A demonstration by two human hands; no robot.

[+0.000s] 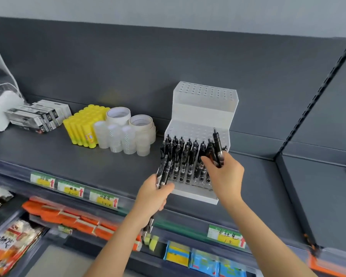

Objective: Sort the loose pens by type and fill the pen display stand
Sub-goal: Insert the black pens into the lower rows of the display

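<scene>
Head view: stand (205, 109) on shelf (78, 160); racked pens (183, 156) upright in the stand's front tier; left hand (152, 195) at the stand's front-left corner, clenched round a pen bundle (162, 173); right hand (227, 175) over the stand's front-right, clenched round several pens (217, 148), one raised above the racked rows.

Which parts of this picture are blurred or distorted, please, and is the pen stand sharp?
Head view: the pen stand and the pens in its front tier are fairly sharp; the price labels and orange packets lower left are smeared; the wide lens slants the shelf upright; lighting is even, without glare.
</scene>
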